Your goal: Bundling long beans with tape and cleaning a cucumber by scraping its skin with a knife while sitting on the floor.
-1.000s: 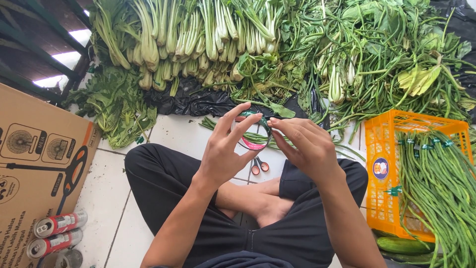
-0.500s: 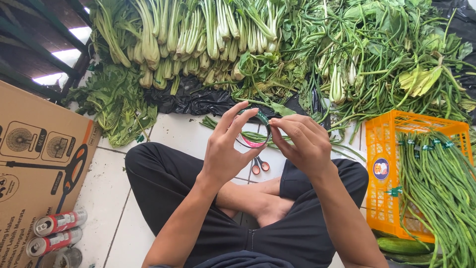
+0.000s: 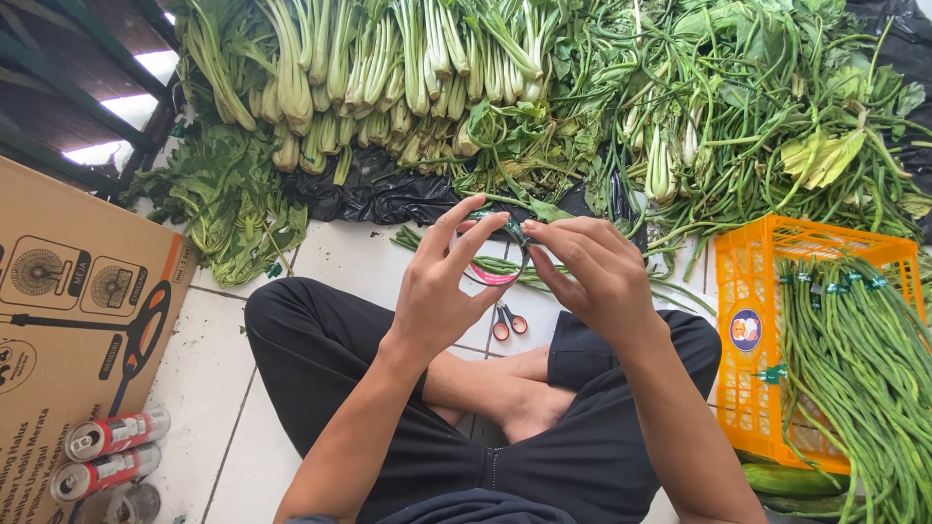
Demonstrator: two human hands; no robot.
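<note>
We hold a small roll of green tape on a pink ring (image 3: 497,254) up between both hands, above our crossed legs and the white tiled floor (image 3: 233,427).

Our left hand (image 3: 442,281) pinches the ring's near side with thumb and fingers narrowed around it, while our right hand (image 3: 592,272) closes its fingertips on the green strip at the top. To peel cleanly, we judge it best to keep the roll steady with the left and draw the tape end away with the right, without twisting. Small red-handled scissors (image 3: 508,321) lie on the floor just below. To our right, an orange plastic crate (image 3: 752,388) holds tied bundles of long green beans (image 3: 854,359). Ahead lie heaps of white-stemmed leafy greens (image 3: 388,78) on black plastic sheeting (image 3: 379,199).
</note>
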